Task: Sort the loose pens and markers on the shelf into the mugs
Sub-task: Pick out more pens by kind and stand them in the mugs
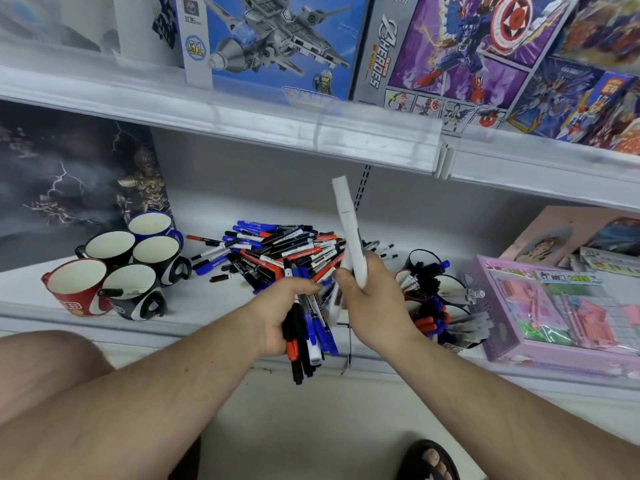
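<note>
A heap of loose pens and markers (pixel 277 249) with black, blue and red caps lies in the middle of the shelf. My left hand (pixel 280 315) grips a bundle of pens (pixel 310 336) in front of the heap, tips pointing down past the shelf edge. My right hand (pixel 370 296) holds a white marker (pixel 349 230) upright, close beside the left hand. Several empty mugs (pixel 131 261) stand grouped at the left, one red (pixel 74 289). At the right, mugs (pixel 436 299) hold sorted pens, partly hidden behind my right hand.
A shelf above (pixel 242 123) overhangs the work area, stacked with toy boxes (pixel 277 46). A dark poster box (pixel 72 181) stands behind the left mugs. A pink boxed toy set (pixel 554 306) sits at the right. My knee (pixel 45 368) and sandalled foot (pixel 429 460) are below.
</note>
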`<state>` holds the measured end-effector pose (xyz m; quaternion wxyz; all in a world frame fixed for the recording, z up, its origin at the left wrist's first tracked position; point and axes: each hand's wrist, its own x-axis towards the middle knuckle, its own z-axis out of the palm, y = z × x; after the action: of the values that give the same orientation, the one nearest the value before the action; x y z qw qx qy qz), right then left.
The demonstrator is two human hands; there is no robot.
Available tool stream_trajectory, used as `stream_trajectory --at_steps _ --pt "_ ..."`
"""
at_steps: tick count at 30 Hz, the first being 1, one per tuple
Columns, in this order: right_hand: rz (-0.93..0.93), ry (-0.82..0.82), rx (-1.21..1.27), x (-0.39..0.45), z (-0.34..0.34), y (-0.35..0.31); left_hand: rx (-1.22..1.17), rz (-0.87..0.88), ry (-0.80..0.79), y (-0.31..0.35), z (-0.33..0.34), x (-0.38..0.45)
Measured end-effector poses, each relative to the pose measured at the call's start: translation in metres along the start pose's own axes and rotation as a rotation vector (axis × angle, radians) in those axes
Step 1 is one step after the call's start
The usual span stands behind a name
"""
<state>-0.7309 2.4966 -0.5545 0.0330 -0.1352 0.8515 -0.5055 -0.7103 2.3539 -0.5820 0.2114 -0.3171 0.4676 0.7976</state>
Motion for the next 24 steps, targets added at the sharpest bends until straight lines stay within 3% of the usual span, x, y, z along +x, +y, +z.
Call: stream_trajectory --at_steps 7,13,15,18,21,24 --pt "-0.35 -0.164 -0.339 -0.008 -0.006 0.018 -0.062 -0.002 -0.051 0.003 0.009 0.009" --pt "-0.466 -0.269 -0.334 0.001 -0.021 0.023 -0.084 0.051 -0.124 0.011 0.013 0.012" --pt "-0.391 -0.302 -0.259 0.001 -0.026 0.023 -0.054 0.084 -0.137 0.015 0.014 0.015" --pt "-0.123 -0.308 0.054 0.003 -0.029 0.017 -0.026 0.135 -0.134 0.018 0.017 0.016" --pt "0.03 -0.242 0.401 0.007 -0.034 0.009 -0.034 0.165 -0.188 0.016 0.023 0.018" --pt "0.126 -0.146 0.543 0.009 -0.036 0.003 -0.023 0.139 -0.228 0.01 0.034 0.015"
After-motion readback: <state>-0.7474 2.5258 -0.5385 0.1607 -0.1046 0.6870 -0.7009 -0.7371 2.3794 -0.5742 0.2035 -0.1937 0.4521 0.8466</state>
